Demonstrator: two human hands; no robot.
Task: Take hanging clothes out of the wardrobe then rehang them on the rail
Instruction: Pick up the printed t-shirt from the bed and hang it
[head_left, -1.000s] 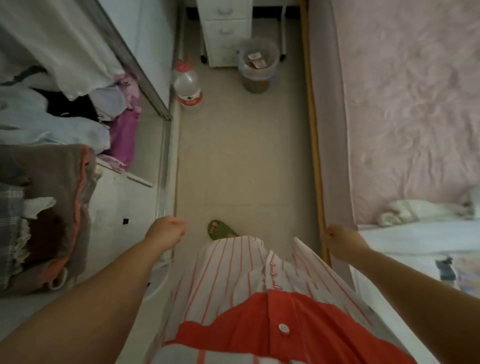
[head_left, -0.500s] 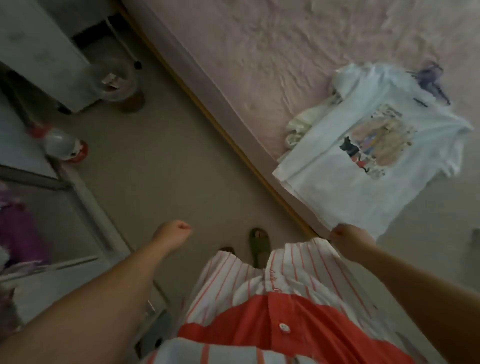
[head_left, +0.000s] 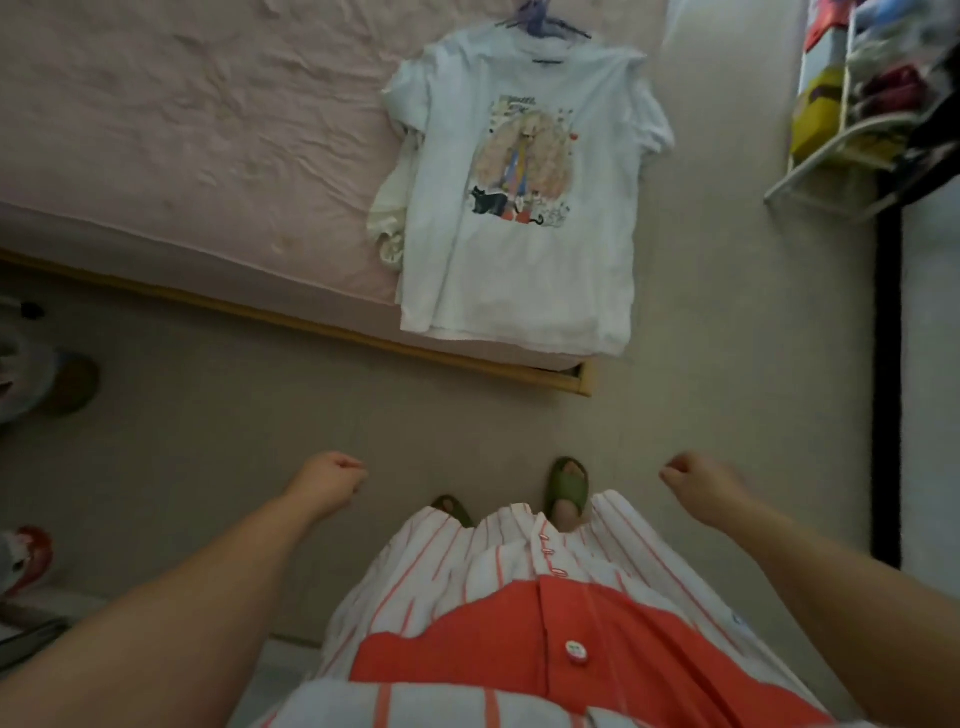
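Observation:
A white T-shirt (head_left: 519, 249) with a colourful print lies flat on the near corner of the pink bed (head_left: 182, 130), its hem hanging over the edge. Purple hangers (head_left: 540, 21) stick out at its collar. A cream garment (head_left: 389, 218) lies partly under its left side. My left hand (head_left: 332, 480) and my right hand (head_left: 696, 483) hang over the floor in front of me, well short of the bed. Both have their fingers curled and hold nothing. The wardrobe and rail are out of view.
A white wire rack (head_left: 852, 130) with packed items stands at the right, beside a dark strip on the floor. A bin (head_left: 52, 374) and a red-labelled bottle (head_left: 26, 556) sit at the left edge. My feet in green slippers (head_left: 569, 483) stand on beige floor.
My view has swung right, away from the wardrobe, and now faces the bed and the T-shirt squarely. Both hands stay curled and hold nothing; the right one has moved off my shirt hem.

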